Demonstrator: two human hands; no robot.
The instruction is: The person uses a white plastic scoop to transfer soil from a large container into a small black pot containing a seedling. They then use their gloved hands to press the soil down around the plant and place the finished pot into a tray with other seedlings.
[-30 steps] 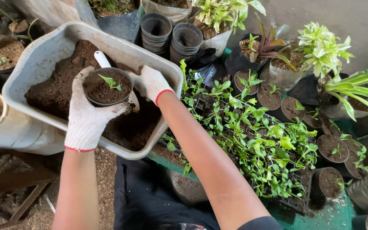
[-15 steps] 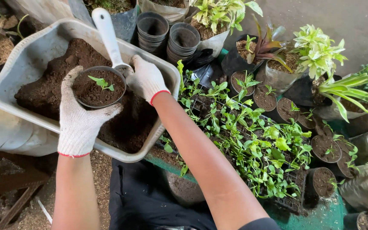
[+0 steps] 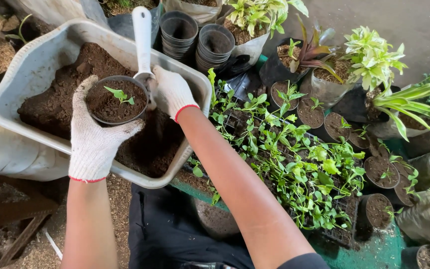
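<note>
Currently, left hand fingers clasp the pot; right hand, immediately right, grips the scoop, handle pointing far.

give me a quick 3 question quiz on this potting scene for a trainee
1. True or false: the small black pot in the left hand holds soil and a green seedling.
2. What does the right hand grip? A) white scoop B) stack of empty pots C) seedling tray
3. Fill in: the pot is held over a grey ____ of soil.

Key: 1 true; 2 A; 3 tub
</note>
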